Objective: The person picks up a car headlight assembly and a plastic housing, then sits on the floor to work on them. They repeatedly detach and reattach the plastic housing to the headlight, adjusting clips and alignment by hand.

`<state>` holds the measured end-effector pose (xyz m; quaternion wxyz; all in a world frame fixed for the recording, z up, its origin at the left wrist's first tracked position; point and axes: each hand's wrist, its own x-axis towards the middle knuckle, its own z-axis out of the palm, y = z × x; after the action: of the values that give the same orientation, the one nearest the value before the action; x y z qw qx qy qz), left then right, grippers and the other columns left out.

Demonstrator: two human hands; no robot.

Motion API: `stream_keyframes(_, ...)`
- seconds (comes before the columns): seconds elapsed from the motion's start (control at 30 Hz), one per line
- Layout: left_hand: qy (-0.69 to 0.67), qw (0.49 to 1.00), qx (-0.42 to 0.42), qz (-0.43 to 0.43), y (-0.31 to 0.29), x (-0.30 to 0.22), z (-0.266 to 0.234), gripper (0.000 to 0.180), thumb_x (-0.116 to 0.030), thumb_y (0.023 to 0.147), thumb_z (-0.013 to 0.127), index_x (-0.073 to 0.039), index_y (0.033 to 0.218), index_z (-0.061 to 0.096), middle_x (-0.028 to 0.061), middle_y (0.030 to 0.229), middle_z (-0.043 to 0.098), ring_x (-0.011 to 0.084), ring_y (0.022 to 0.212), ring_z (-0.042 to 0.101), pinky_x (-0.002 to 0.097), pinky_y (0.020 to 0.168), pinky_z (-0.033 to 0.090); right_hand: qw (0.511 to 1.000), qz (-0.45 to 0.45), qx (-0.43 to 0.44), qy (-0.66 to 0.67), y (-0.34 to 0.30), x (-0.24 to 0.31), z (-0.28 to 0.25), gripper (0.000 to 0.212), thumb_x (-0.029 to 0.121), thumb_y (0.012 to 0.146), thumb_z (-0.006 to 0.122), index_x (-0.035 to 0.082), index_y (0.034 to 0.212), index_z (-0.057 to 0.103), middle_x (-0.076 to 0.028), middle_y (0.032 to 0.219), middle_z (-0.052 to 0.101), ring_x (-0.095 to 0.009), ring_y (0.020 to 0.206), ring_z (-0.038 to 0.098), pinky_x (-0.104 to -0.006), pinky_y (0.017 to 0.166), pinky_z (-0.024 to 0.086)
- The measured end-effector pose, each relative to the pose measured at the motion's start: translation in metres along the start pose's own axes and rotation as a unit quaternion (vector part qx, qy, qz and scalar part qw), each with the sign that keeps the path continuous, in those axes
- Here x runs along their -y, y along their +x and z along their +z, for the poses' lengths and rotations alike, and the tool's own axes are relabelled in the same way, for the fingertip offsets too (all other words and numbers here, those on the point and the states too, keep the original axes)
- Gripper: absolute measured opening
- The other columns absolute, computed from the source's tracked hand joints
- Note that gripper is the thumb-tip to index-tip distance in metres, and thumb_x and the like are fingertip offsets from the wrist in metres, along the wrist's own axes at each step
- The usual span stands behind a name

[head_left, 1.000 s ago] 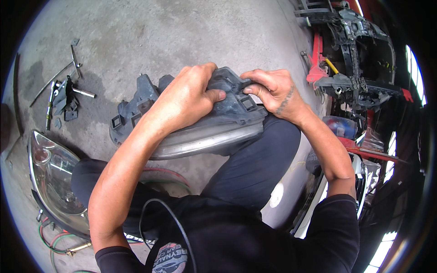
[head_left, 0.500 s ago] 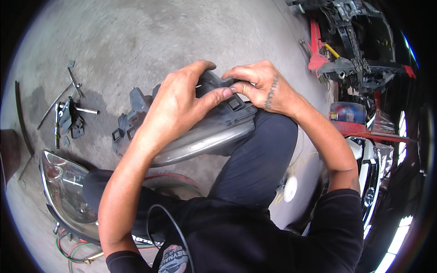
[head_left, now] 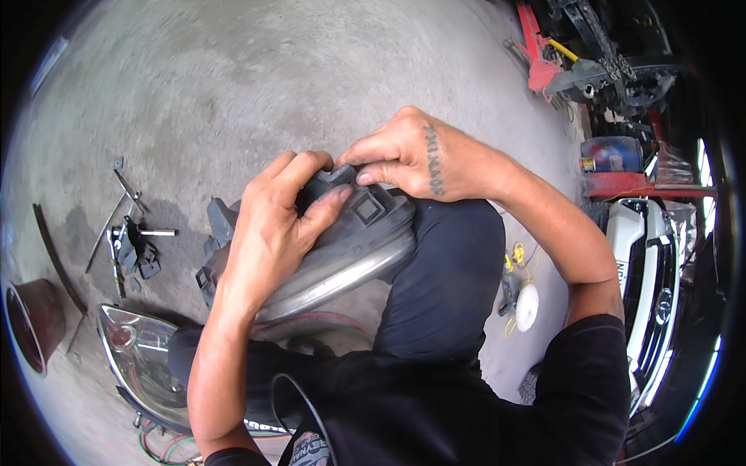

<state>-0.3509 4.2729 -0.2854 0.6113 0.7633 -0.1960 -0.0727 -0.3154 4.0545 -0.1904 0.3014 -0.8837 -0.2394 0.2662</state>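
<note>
A car headlight (head_left: 359,242) with a dark grey plastic housing and a clear curved lens edge lies across my raised knee. My left hand (head_left: 273,213) is closed around the housing, its thumb on the top face near a square opening. At the far edge, my right hand (head_left: 416,159) pinches a small black plastic tab (head_left: 340,175) between thumb and fingers; whether the tab is a separate piece I cannot tell. My left forearm hides part of the housing.
Another headlight (head_left: 140,342) lies on the floor at left. Beyond it are a ratchet (head_left: 116,264), black plastic scraps (head_left: 141,256) and a brown bucket (head_left: 39,318). Hoses (head_left: 167,446) run at lower left. A white disc (head_left: 527,308) and a white car front (head_left: 649,287) are at right.
Both hands and the headlight sit lower and a little further left in view. My right hand has turned more knuckles-up, still pinching at the housing's edge. The view has shifted.
</note>
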Motion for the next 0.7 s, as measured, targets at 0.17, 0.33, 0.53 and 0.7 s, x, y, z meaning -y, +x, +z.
stream_keyframes(0.17, -0.016, 0.999, 0.009, -0.028, -0.001, -0.005, -0.001, 0.042, -0.015, 0.093, 0.08, -0.002, 0.131, 0.067, 0.018, 0.107, 0.07, 0.0314, 0.091, 0.071, 0.0404, 0.078, 0.056, 0.995, -0.088, -0.049, -0.011, -0.001, -0.015, 0.008, 0.02, 0.0, 0.09, 0.074, -0.004, 0.11, 0.075, -0.025, 0.085, 0.073, -0.038, 0.073, 0.071, -0.042, 0.069, 0.054)
stream_keyframes(0.33, -0.038, 0.997, -0.008, -0.065, -0.008, -0.001, 0.003, 0.056, -0.015, 0.094, 0.08, -0.001, 0.145, 0.06, 0.0206, 0.118, 0.071, 0.0297, 0.102, 0.072, 0.0381, 0.082, 0.059, 0.991, -0.118, -0.053, -0.042, -0.002, -0.022, 0.011, 0.012, -0.001, 0.089, 0.074, -0.005, 0.1, 0.071, -0.026, 0.078, 0.068, -0.041, 0.069, 0.067, -0.0443, 0.065, 0.051)
stream_keyframes(0.53, -0.049, 0.994, 0.005, -0.094, -0.004, -0.01, -0.001, 0.051, -0.011, 0.091, 0.081, 0.001, 0.138, 0.064, 0.0201, 0.112, 0.073, 0.0283, 0.096, 0.073, 0.0376, 0.079, 0.059, 0.987, -0.153, -0.035, -0.031, 0.002, -0.026, 0.008, 0.011, -0.002, 0.09, 0.073, -0.006, 0.099, 0.07, -0.026, 0.076, 0.067, -0.041, 0.068, 0.066, -0.0438, 0.064, 0.05)
stream_keyframes(0.7, -0.034, 0.995, 0.011, -0.097, -0.003, -0.012, -0.002, 0.051, -0.012, 0.09, 0.081, 0.003, 0.136, 0.064, 0.0222, 0.107, 0.072, 0.0288, 0.093, 0.073, 0.0376, 0.079, 0.058, 0.992, -0.115, -0.025, -0.034, 0.002, -0.022, 0.007, 0.01, -0.001, 0.089, 0.072, -0.007, 0.096, 0.069, -0.024, 0.077, 0.068, -0.04, 0.068, 0.066, -0.0437, 0.064, 0.051)
